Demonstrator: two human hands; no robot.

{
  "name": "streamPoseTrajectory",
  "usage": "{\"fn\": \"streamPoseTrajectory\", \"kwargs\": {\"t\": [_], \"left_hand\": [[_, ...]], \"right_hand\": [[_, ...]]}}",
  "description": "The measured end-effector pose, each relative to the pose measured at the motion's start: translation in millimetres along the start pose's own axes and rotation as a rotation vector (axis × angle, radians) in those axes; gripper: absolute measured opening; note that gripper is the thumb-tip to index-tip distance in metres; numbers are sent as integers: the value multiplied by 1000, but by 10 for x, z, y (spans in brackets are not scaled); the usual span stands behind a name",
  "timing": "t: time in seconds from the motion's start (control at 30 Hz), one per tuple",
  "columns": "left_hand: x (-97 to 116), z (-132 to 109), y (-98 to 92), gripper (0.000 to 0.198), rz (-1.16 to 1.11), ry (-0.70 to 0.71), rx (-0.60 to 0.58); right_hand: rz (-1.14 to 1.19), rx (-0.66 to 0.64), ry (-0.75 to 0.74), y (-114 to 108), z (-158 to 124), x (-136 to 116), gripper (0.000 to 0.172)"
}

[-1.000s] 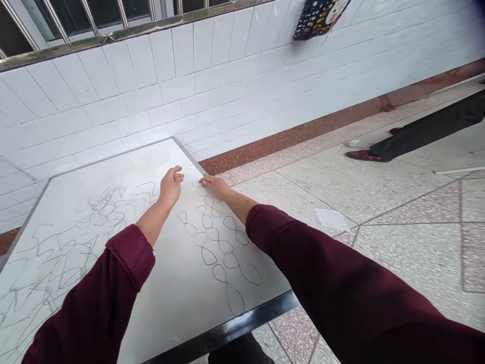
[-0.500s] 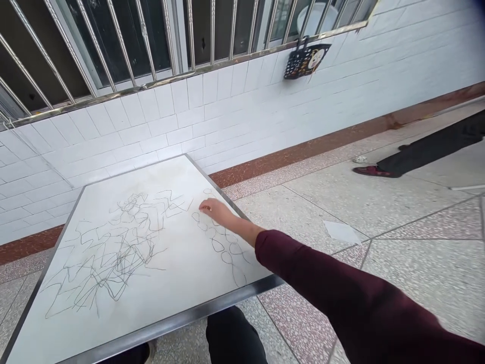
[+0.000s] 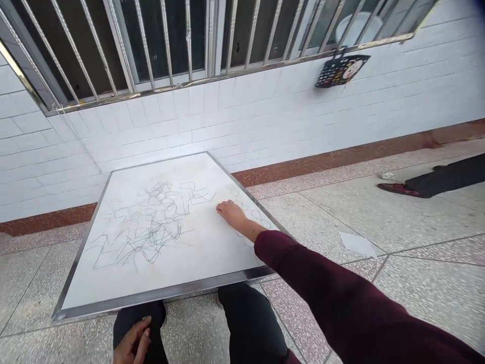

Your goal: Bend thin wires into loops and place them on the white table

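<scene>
Left hand (image 3: pixel 133 345) lowered, right hand (image 3: pixel 232 215) over one table (image 3: pixel 206 258)

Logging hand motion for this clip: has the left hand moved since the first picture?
Yes. Against the table, the left hand has come back toward the person: first over the tabletop, now beyond its near edge.

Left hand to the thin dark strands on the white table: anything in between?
Yes: the white table's grey metal near edge crosses between the left hand, below it in the picture, and the thin dark strands. Past it, only white tabletop shows.
</scene>
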State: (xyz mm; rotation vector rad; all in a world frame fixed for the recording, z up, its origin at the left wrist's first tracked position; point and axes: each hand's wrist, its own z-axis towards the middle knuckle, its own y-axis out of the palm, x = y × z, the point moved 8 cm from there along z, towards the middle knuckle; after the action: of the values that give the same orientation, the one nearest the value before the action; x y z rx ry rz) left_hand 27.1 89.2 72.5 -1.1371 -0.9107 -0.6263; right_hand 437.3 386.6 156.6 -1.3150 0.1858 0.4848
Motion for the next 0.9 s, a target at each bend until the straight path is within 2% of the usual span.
{"fn": "streamPoseTrajectory", "kwargs": {"t": [0.07, 0.17, 0.27, 0.37, 0.57, 0.77, 0.9], "left_hand": [[37, 52, -49, 32, 83, 129, -44], [134, 57, -33, 29, 244, 372, -130], [128, -4, 8, 32, 346, 482, -185], [91, -67, 1, 33, 391, 516, -190], [83, -98, -76, 33, 406, 546, -182], [51, -105, -170, 32, 389, 573, -161], [17, -119, -217, 31, 384, 579, -144]], "right_hand": [[39, -7, -17, 64, -71, -183, 17], [125, -49, -37, 297, -255, -559, 18], [209, -93, -60, 545, -485, -948, 16], [258, -97, -65, 665, -673, -1226, 14], [346, -105, -91, 756, -872, -1671, 15], [374, -153, -147, 1018, -950, -2213, 13], [357, -158, -163, 1172, -929, -2455, 13]]}}
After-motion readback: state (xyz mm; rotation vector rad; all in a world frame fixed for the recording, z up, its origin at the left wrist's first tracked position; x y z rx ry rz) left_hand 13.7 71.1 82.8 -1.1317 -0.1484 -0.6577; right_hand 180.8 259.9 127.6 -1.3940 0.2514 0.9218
